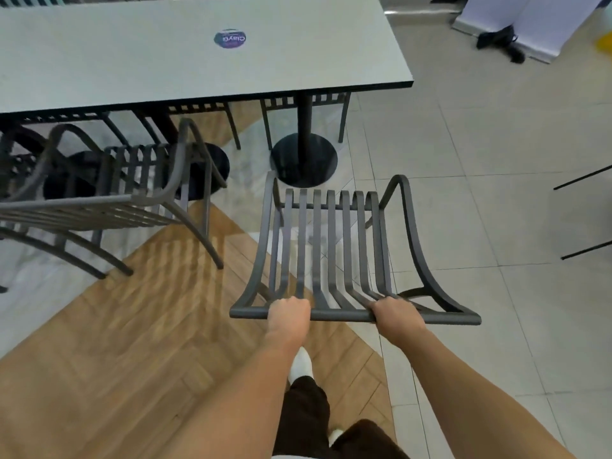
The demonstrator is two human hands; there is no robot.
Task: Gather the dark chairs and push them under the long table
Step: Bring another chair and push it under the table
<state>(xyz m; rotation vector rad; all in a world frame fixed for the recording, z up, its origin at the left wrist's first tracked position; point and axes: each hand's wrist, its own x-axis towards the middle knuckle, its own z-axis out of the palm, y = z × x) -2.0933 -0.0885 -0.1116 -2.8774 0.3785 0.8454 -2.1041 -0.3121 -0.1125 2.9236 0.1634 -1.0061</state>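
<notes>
A dark slatted chair [331, 240] stands in front of me, its seat facing the long pale table [165, 67]. My left hand [288, 314] and my right hand [395, 314] both grip the top rail of its backrest. The chair's front edge lies just short of the table's round black pedestal base [303, 160]. A second dark chair [126, 193] stands to the left, its seat partly under the table's near edge. More dark chairs [304, 101] show under the table's far side.
A second black pedestal base [212, 164] sits behind the left chair. Thin black legs of other furniture [583, 213] poke in at the right edge. A black object [500, 41] lies on the tiled floor far right. The floor is part wood, part tile.
</notes>
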